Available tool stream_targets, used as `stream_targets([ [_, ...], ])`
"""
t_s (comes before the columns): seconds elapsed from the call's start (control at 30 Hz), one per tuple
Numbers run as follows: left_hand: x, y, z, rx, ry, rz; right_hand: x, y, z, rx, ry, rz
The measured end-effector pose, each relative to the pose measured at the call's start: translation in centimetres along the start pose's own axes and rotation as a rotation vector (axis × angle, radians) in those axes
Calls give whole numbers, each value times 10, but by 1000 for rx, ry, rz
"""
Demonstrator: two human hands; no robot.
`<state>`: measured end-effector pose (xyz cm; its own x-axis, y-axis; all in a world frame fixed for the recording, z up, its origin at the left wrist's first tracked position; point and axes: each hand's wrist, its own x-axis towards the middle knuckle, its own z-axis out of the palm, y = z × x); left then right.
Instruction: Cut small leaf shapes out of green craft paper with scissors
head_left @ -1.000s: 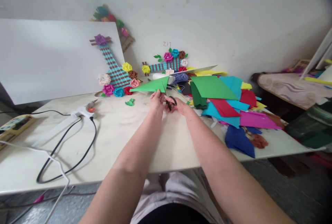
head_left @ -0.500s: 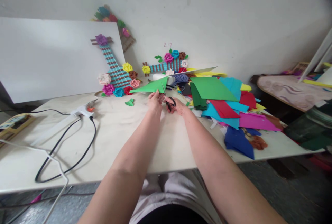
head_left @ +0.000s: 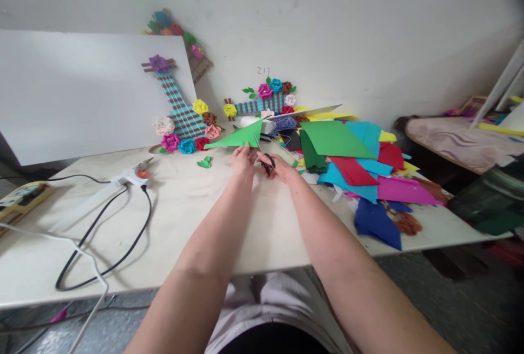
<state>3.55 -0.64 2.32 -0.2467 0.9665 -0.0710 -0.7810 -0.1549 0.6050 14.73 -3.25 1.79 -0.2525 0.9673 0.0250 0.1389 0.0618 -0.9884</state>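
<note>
My left hand pinches the lower edge of a piece of bright green paper, which is held up above the table. A pair of black-handled scissors sits in my right hand, fingers in the loops. Its blades point up and left against the right edge of the green paper. Small green paper leaves lie on the table left of my hands. Behind the paper, a guitar shape with brown and blue stripes leans on a white board, trimmed with paper flowers.
A glue gun with a looping black cable lies at left, near a power strip. Coloured paper sheets pile up at right. A second striped guitar stands by the wall. The table's front edge is close to my body.
Little differs. Both hands keep their hold on the green paper and the scissors, and the blades stay at the paper's right edge. The view has shifted very slightly.
</note>
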Motion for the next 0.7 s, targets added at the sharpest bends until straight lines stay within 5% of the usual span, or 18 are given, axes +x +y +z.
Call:
stream_targets([
  [0.7, 6, 6, -6, 39, 47, -50, 5, 6, 1, 20, -22, -25],
])
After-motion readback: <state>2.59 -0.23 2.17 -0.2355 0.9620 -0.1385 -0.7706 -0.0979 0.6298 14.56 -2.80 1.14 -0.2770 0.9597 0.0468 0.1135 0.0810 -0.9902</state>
